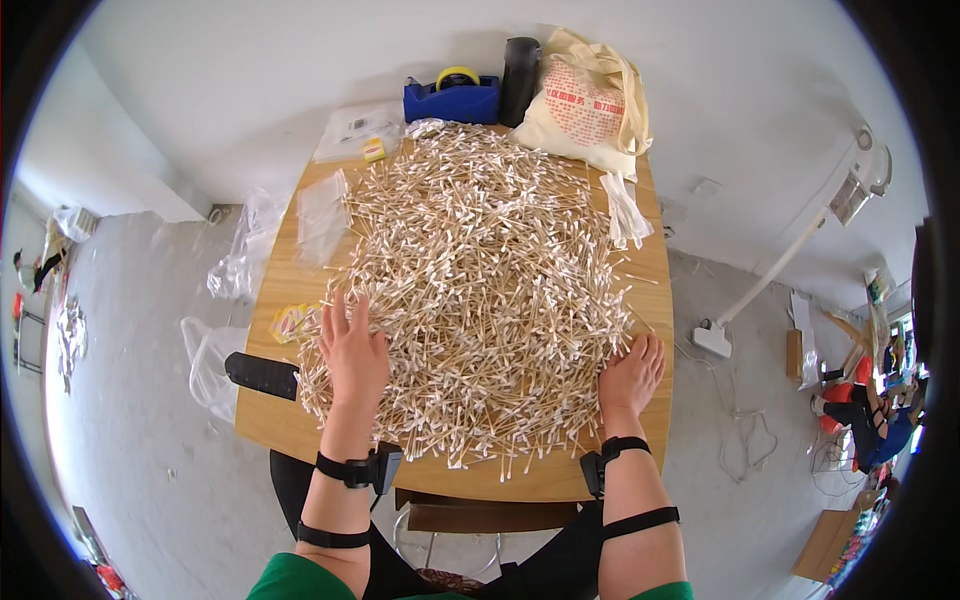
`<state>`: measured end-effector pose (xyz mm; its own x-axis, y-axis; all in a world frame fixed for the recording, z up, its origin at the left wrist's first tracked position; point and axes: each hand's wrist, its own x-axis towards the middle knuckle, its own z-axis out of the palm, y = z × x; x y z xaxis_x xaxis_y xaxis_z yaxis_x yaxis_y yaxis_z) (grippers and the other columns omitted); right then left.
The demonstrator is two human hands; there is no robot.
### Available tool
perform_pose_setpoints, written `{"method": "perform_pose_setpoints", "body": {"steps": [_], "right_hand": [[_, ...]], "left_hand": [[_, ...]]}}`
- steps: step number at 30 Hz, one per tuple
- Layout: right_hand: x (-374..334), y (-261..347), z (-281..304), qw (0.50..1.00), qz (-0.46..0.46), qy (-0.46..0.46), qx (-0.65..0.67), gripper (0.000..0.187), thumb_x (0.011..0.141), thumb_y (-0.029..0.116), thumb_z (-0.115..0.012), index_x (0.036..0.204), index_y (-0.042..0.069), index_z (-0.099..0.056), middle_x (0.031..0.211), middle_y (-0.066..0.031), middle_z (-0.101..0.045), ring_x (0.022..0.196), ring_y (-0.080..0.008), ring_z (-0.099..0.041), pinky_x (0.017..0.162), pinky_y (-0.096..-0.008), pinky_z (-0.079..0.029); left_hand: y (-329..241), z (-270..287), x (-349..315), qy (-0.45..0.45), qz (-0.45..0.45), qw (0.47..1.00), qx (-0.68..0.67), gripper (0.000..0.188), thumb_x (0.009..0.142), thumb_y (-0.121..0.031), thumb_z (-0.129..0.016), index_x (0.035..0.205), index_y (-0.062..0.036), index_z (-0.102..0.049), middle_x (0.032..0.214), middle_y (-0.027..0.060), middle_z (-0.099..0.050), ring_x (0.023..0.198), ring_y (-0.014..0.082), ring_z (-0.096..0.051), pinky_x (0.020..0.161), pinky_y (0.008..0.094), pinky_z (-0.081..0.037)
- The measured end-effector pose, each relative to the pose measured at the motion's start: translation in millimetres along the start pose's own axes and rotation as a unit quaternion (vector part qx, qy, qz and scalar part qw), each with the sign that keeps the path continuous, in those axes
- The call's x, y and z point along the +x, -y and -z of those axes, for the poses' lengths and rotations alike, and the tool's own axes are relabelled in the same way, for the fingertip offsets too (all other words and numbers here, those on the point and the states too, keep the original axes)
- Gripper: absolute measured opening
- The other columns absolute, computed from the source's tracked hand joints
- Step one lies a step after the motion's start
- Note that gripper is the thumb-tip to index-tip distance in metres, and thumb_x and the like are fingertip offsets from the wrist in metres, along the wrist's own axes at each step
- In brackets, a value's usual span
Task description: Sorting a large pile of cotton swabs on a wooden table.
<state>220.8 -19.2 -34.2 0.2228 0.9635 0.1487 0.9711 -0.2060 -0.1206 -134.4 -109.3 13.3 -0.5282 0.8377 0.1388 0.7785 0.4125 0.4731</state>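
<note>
Gripping nothing visible, the bare left hand and bare right hand lay open at 2 sides of the heaped white-tipped wooden cotton swabs on the light-brown wooden desk, seemingly hemming the loose sticks in.

White-tipped tan swabs and blue tape dispenser

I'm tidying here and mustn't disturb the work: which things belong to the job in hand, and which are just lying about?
Job in hand:
- Loose cotton swabs, with the left hand and right hand at their sides
- Perhaps the clear flat plastic bags

Seemingly just lying about, untouched:
- Blue tape dispenser
- Black cylinder
- Cream tote bag
</note>
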Motion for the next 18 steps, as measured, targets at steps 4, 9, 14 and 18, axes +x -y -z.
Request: {"method": "perform_pose_setpoints", "body": {"steps": [4, 9, 14, 18], "right_hand": [[-0.4, 0.3, 1.0, 1.000, 0.002, 0.000, 0.004, 0.054, 0.085, 0.020, -0.064, 0.133, 0.003, -0.043, 0.147, -0.0137, -0.039, 0.143, -0.0318, -0.027, 0.119, -0.0439, -0.018], [-0.4, -2.4, 1.7, 1.000, -0.005, 0.001, -0.001, 0.055, 0.086, 0.019, -0.064, 0.134, 0.004, -0.043, 0.147, -0.0134, -0.038, 0.143, -0.0319, -0.026, 0.119, -0.0442, -0.018], [0.3, 0.5, 3.0, 1.000, -0.003, 0.009, 0.004, 0.056, 0.086, 0.019, -0.063, 0.135, 0.004, -0.042, 0.148, -0.0133, -0.038, 0.143, -0.0320, -0.027, 0.119, -0.0445, -0.019], [-0.3, 2.0, 3.9, 1.000, -0.007, 0.015, 0.005, 0.056, 0.086, 0.019, -0.063, 0.136, 0.004, -0.042, 0.148, -0.0136, -0.038, 0.143, -0.0322, -0.027, 0.119, -0.0445, -0.019]], "left_hand": [[-27.7, -11.1, -12.1, 0.074, -0.115, 0.989, 0.064, 0.043, 0.091, -0.022, -0.062, 0.133, -0.0131, -0.054, 0.150, 0.0116, -0.036, 0.142, 0.0362, -0.028, 0.114, 0.0624, -0.018], [-49.5, -20.7, -26.0, 0.098, -0.200, 0.975, -0.001, 0.033, 0.089, -0.022, -0.064, 0.120, -0.0101, -0.062, 0.131, 0.0112, -0.053, 0.125, 0.0341, -0.047, 0.107, 0.0566, -0.029], [-61.5, -27.6, 17.6, 0.014, -0.119, 0.990, -0.073, 0.021, 0.084, -0.018, -0.068, 0.103, -0.0068, -0.066, 0.102, 0.0084, -0.063, 0.100, 0.0318, -0.058, 0.092, 0.0485, -0.042], [-58.8, -43.3, 46.1, -0.024, -0.105, 0.990, -0.094, 0.016, 0.083, -0.013, -0.068, 0.097, -0.0047, -0.066, 0.095, 0.0107, -0.063, 0.095, 0.0326, -0.059, 0.084, 0.0432, -0.048]]}}
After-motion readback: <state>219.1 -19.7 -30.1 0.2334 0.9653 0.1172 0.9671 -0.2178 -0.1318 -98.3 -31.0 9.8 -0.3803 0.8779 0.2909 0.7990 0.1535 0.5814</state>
